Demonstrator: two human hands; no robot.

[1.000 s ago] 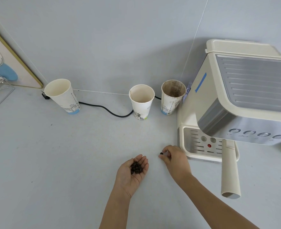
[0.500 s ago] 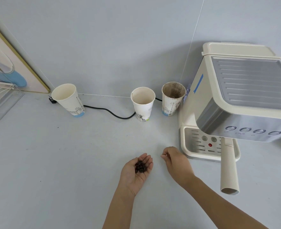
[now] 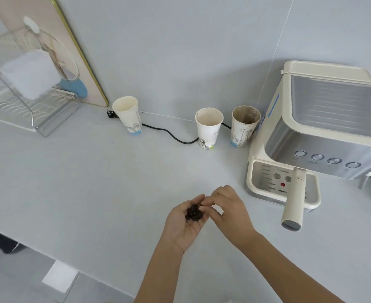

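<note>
My left hand (image 3: 183, 228) lies palm up over the grey counter (image 3: 92, 182), cupping a small pile of dark coffee beans (image 3: 194, 212). My right hand (image 3: 231, 213) sits just to its right, with thumb and forefinger pinched together at the edge of the pile. Whether a bean sits between those fingertips is hidden. No loose bean shows on the counter near the hands.
A cream espresso machine (image 3: 324, 127) stands at the right, its portafilter handle (image 3: 293, 204) sticking out toward me. Three paper cups (image 3: 128, 115) (image 3: 208, 127) (image 3: 244, 126) line the wall, and a black cable (image 3: 169, 133) runs behind them. A clear rack (image 3: 27, 106) stands far left.
My right hand picked a bean off the counter and moved left to my left palm. The left hand stayed cupped with the beans.
</note>
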